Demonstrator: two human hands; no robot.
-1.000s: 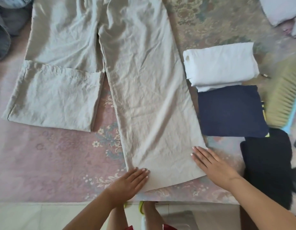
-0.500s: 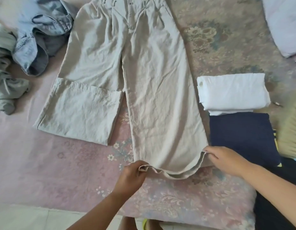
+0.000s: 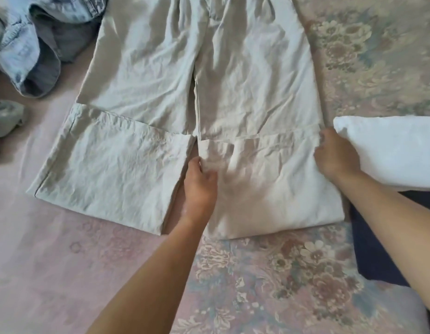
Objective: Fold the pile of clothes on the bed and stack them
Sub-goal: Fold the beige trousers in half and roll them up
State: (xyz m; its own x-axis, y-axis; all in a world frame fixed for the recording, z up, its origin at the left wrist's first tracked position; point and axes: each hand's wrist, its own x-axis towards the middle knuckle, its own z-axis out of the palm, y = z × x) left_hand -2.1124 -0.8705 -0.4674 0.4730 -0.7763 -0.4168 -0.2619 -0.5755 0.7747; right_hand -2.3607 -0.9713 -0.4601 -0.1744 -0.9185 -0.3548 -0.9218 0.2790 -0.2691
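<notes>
Lying flat on the flowered bedspread (image 3: 269,280), the beige trousers (image 3: 161,75) are spread with both leg ends folded up. The inner edge of the right folded leg is pinched by the curled fingers of the left hand (image 3: 199,186), thumb on top. The outer edge of the same fold is gripped by the right hand (image 3: 335,156), fingers curled into the cloth. A folded white garment (image 3: 390,150) is touched by that hand's back. A denim heap (image 3: 28,44) is seen far left.
</notes>
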